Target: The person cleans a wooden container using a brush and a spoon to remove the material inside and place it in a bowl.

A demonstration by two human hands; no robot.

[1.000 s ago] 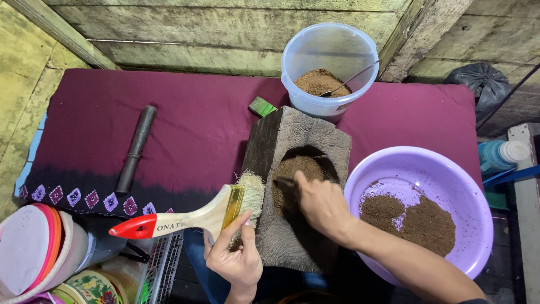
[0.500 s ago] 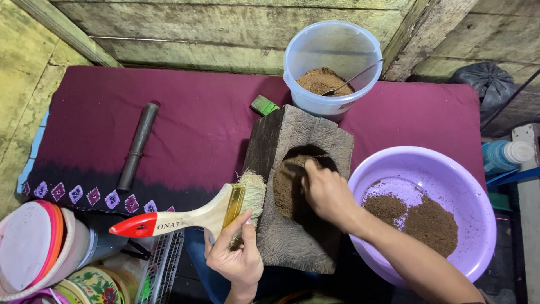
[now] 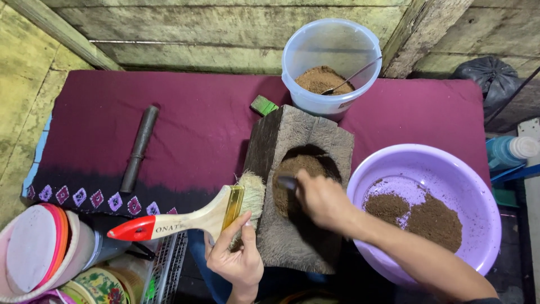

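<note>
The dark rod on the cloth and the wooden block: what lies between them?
Only bare maroon cloth lies between the rod and the block, per the head view.

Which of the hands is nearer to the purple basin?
Right. The right hand is in the stone mortar beside the purple basin; the left hand holds the brush farther away.

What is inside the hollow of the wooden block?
The wooden block has brown powder in its hollow. The right hand dips a dark utensil into it. The hand covers the near side of the hollow, so that part cannot be seen.
</note>
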